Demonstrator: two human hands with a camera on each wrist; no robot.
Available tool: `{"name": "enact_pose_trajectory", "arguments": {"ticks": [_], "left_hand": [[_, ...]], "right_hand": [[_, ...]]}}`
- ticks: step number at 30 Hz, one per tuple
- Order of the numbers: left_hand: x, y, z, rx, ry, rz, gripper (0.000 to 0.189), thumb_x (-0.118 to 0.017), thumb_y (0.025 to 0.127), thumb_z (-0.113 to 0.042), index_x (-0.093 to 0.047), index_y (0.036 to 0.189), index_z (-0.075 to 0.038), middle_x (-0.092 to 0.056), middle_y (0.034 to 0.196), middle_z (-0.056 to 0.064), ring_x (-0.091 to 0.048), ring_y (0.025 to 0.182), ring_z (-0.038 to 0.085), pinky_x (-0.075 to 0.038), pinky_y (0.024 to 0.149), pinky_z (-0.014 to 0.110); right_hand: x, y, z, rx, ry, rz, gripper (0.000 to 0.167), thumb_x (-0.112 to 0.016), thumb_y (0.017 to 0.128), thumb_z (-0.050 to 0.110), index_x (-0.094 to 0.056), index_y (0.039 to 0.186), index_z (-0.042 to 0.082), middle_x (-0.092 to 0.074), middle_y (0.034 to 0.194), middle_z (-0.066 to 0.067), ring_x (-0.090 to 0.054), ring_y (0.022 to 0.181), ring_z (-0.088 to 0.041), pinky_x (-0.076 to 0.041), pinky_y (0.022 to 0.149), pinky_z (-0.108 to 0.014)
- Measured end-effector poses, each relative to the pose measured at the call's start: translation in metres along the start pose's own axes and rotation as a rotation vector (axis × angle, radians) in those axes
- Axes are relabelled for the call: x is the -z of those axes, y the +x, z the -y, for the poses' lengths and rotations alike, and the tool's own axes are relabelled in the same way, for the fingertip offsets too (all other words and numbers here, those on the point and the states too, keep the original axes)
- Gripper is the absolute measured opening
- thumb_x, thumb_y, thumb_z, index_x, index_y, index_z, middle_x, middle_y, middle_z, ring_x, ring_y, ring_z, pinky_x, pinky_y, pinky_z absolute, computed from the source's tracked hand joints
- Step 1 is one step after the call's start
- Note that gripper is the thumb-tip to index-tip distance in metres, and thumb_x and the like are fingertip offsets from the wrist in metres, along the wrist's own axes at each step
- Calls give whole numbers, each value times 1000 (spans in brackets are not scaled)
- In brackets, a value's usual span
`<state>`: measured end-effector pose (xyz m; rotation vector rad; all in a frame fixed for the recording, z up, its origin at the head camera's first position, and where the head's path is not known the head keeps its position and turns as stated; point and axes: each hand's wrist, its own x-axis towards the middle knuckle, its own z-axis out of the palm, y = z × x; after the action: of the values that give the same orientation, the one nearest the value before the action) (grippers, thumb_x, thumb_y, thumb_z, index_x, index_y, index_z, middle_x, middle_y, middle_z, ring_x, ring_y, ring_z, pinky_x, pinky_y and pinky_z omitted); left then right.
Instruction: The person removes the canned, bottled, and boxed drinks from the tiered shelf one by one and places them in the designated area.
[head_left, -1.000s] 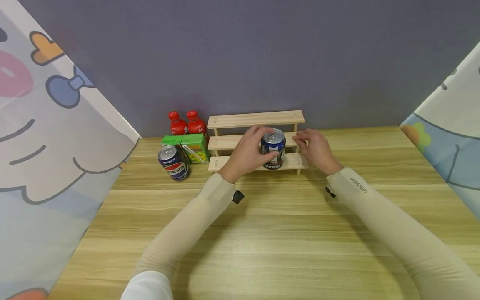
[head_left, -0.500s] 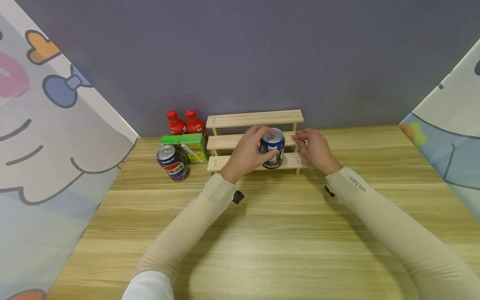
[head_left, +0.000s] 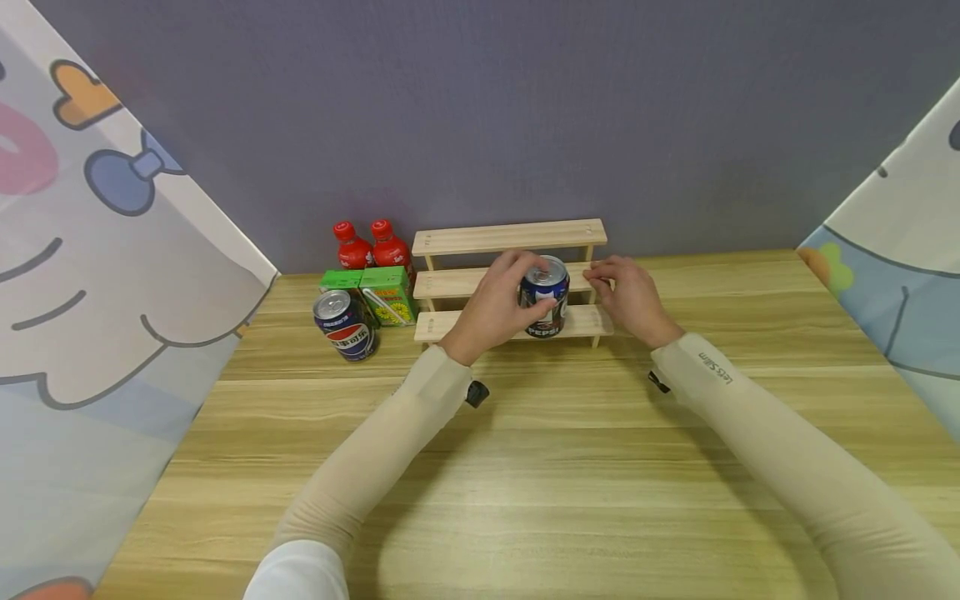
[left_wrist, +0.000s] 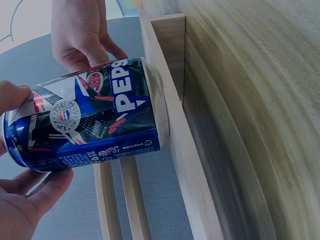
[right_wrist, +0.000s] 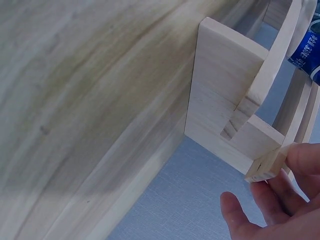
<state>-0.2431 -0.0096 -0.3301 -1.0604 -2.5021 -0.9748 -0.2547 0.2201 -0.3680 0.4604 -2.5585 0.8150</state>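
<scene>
A three-tier wooden rack (head_left: 510, 238) stands against the back wall. In the head view my left hand (head_left: 487, 308) grips a dark blue Pepsi can (head_left: 546, 308) from its left side, thumb in front and fingers near the lid. The can stands upright, its base touching the lowest board (left_wrist: 172, 127) in the left wrist view. My right hand (head_left: 630, 302) holds the right end of the middle board; in the right wrist view, the thumb and fingers pinch that board end (right_wrist: 267, 165). The left fingers behind the can are partly hidden.
Left of the rack, a second Pepsi can (head_left: 346, 327) stands on the table (head_left: 525, 475). Behind it are two green juice boxes (head_left: 389, 298) and two red-capped bottles (head_left: 392, 248). A grey wall (head_left: 480, 117) borders the back; cartoon-printed panels (head_left: 97, 250) flank both sides.
The view shifts very slightly between the first and second frames. Both hands, the Pepsi can and the rack otherwise keep their places.
</scene>
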Motion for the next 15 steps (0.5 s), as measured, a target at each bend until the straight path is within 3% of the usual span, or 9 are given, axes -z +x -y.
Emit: {"name": "enact_pose_trajectory", "arguments": {"ticks": [7,15], "left_hand": [[2,-4,4,-34,16,-47,36,-69,86,-29,-55,115,-12,-50,121,6,-49,105,17,-45,81,30],[9,-8,8,0,46,-82,40,-69,86,-30,-56,118,-11,-51,120,7,-51,107,19,-45,85,33]], "right_hand": [[-2,1,0,-14,9,13,14,-62,89,-2,-70,99,-7,-62,107,-21,-55,94,-37,-43,79,-49],[-1,1,0,-31,15,21,15,-61,89,-3,-69,100,-7,-62,109,-22,-55,97,-37,-42,81,-49]]}}
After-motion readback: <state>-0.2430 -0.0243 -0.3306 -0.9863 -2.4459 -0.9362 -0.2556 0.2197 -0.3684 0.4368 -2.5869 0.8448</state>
